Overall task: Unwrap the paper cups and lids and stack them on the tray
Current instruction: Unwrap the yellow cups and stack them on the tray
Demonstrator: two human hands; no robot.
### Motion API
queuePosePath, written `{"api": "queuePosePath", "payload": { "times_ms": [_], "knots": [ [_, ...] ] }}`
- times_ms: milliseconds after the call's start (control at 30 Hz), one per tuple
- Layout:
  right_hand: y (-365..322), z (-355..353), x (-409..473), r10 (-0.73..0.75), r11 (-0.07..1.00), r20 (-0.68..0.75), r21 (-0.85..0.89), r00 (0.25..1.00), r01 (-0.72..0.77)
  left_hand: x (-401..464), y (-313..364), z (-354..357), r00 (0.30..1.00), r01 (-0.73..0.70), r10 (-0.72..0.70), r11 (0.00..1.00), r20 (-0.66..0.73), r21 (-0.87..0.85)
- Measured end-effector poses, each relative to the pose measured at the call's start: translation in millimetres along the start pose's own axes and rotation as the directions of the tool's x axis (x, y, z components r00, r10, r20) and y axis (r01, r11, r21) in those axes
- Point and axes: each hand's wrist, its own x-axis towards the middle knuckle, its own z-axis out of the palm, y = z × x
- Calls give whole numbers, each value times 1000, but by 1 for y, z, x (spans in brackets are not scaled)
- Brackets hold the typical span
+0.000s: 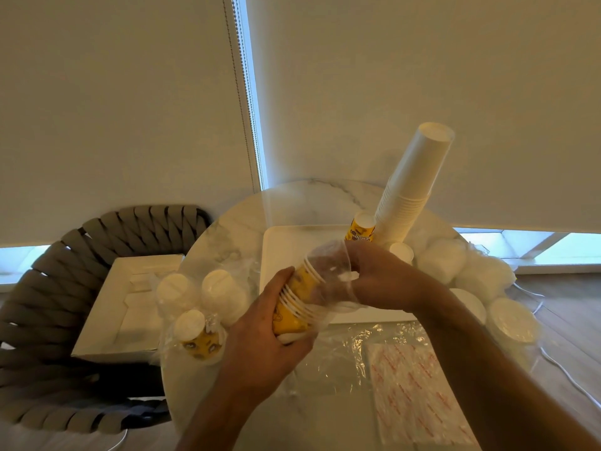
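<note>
far left: a woven chair (pixel 48 288) carries an open white box (pixel 130 304). beside it, on the marble desk (pixel 234 229), stand still-wrapped cup bundles (pixel 195 307), two white and one yellow.

centre: the left hand (pixel 260 340) has its grip closed around a nested stack of yellow paper cups (pixel 292 307), held tilted above the near edge of the white tray (pixel 283 242). the right hand (pixel 380 275) pinches the clear plastic wrap (pixel 328 265) bunched at the stack's upper end; its grip is closed on the film.

step in hand, as judged: stripping the sleeve from the yellow stack. the wrap appears partly off, with the cup rims exposed.

next move calls for: hold the stack firm, draw the film clear along the stack's axis, then set the cups on the tray.

right: a tall stack of white cups (pixel 413 187) leans on the tray's far corner, a short yellow stack (pixel 361 229) touching its base. wrapped lids (pixel 471 271) lie beyond the tray. discarded film and a red-printed packet (pixel 416 398) lie on the near desk.
</note>
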Motion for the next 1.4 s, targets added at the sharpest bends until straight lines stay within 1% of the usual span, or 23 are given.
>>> {"api": "queuePosePath", "payload": {
  "times_ms": [133,233,300,367,533,633,700,767,867,933,1000,1067,1167,1300,1400],
  "knots": [
    [2,-9,-5,41,997,-100,75,994,-34,1,-4,-2,1000,3,-3,1000,-11,-6],
    [4,-16,-11,88,988,-171,137,981,-65,1,-7,-3,998,27,-28,1000,-49,-16],
    [6,-20,-14,144,971,-190,214,971,-102,3,-9,-4,995,38,-40,999,-91,-25],
    [7,-22,-18,187,959,-173,247,967,-141,4,-10,-5,992,46,-49,998,-115,-30],
    [7,-19,-22,223,972,-41,91,974,-219,7,-13,-6,986,77,-84,996,-146,-53],
    [8,-13,-19,256,967,-55,10,965,-256,6,-11,-4,986,75,-81,996,-146,-45],
    [10,-5,-17,255,967,-65,-10,965,-256,5,-10,-3,986,73,-79,996,-148,-47],
    [15,3,-16,222,975,-65,-11,973,-223,6,-9,-2,986,64,-71,997,-152,-50],
    [29,12,-16,182,983,-32,-7,983,-182,7,-8,-3,986,54,-62,997,-152,-54],
    [38,15,-15,193,980,-1,-37,981,-193,7,-8,-4,987,53,-61,997,-151,-56],
    [47,15,-13,204,978,-13,-33,979,-204,7,-8,-3,987,53,-61,997,-150,-57],
    [56,10,-11,208,978,-87,-7,974,-210,7,-8,-3,986,52,-61,997,-154,-61],
    [66,-7,-5,226,972,-261,-4,938,-236,6,-9,-3,986,53,-64,996,-154,-70],
    [77,-37,7,251,961,-519,35,817,-274,6,-10,-5,985,39,-49,997,-165,-60],
    [90,-59,21,221,950,-620,-38,753,-310,6,-9,-5,986,34,-43,998,-159,-57]
  ]
}}
